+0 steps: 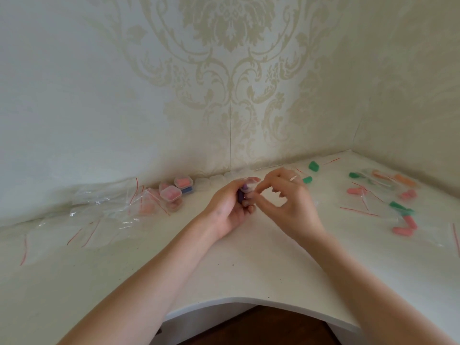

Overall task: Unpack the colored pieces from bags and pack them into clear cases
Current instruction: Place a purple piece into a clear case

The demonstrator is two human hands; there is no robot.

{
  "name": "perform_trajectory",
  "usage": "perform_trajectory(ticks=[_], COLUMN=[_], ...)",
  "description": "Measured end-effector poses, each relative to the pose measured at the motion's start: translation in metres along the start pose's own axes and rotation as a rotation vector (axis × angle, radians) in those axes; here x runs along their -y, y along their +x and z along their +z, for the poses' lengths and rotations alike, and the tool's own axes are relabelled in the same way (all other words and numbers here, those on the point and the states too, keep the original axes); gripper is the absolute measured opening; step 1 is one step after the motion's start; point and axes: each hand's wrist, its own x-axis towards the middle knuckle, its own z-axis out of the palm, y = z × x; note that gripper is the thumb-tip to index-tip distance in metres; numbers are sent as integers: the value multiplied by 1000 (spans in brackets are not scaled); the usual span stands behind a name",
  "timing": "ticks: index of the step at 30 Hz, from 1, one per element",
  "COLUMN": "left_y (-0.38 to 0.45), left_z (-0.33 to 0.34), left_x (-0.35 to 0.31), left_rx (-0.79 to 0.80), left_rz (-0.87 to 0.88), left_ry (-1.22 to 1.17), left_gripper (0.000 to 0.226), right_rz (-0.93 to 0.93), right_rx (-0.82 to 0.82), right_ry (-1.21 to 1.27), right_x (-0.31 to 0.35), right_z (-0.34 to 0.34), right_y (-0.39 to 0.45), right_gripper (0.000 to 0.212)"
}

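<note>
Your left hand [230,207] grips a purple piece [241,195] beside a clear case [251,181]; your right hand [283,195], fingertips pinched, should seat it gently, squarely.

Cream damask wallpaper [231,58] in corner, white curved desk [249,270], dark floor [261,329]

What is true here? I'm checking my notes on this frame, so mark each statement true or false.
1. The left hand holds purple pieces. True.
2. The filled clear cases sit to the person's right. False: they sit to the left, near the wall.
3. Two loose green pieces lie beyond the right hand. True.
4. The bags on the right are all emptied. False: pink, green and orange pieces are inside.
5. The right hand wears a ring. True.
</note>
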Motion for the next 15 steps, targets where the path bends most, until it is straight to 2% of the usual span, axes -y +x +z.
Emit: perform_trajectory(ticks=[3,7,11,15], left_y=[-2,-5,-8,-2], left_z=[-1,0,3,1], left_x=[-1,-2,-1,2], left_rx=[53,49,20,-15], left_rz=[-40,-113,-126,-153], left_ry=[-96,-171,-145,-108], left_gripper=[46,41,35,16], right_rz=[-189,-284,-378,-468], right_rx=[112,123,52,-4], right_ry=[-184,-402,-566,-665], right_x=[-8,-16,-14,-11], right_z=[8,12,13,15], right_y=[-4,-3,-3,-3], right_gripper=[10,18,10,4])
